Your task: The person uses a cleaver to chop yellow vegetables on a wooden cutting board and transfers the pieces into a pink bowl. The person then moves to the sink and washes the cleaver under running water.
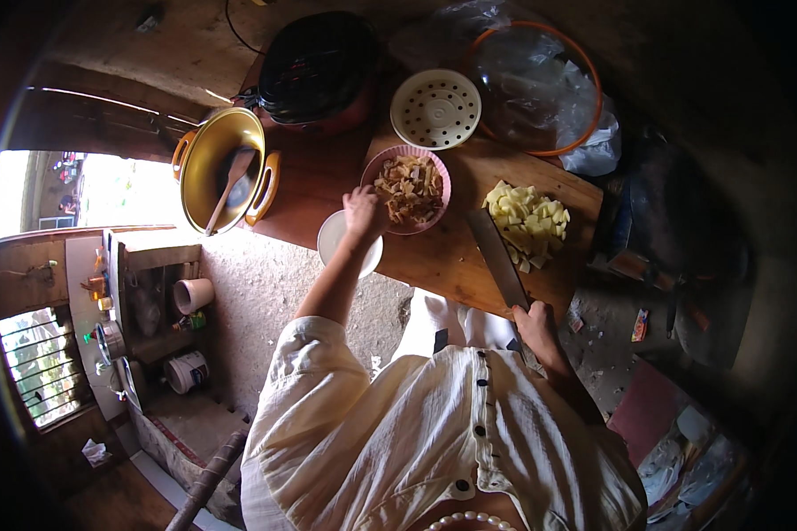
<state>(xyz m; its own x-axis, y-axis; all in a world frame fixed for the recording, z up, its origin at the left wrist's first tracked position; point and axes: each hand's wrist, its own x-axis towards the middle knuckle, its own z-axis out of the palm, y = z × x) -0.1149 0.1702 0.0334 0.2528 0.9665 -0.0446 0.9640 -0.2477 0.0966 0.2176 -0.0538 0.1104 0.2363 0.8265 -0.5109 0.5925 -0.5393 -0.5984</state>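
My right hand (536, 326) grips the handle of a wide-bladed kitchen knife (494, 252) at the front of a wooden cutting board (438, 265). The blade rests against a heap of pale sliced vegetable pieces (528, 216), perhaps potato. My left hand (364, 211) is at the left side of a pink bowl (447, 189) with brown chopped pieces (408, 186) in it. Whether its fingers hold the rim is unclear. A white bowl (332, 235) lies partly under my left wrist and forearm, by the table's front edge.
Behind the pink bowl stands a white perforated basket (436, 109). An orange-rimmed basin (597, 99) holds clear plastic bags (538, 66). A golden two-handled pot (199, 166) with a wooden spatula (226, 189) inside sits at the left. A black-lidded electric cooker (318, 66) is behind it.
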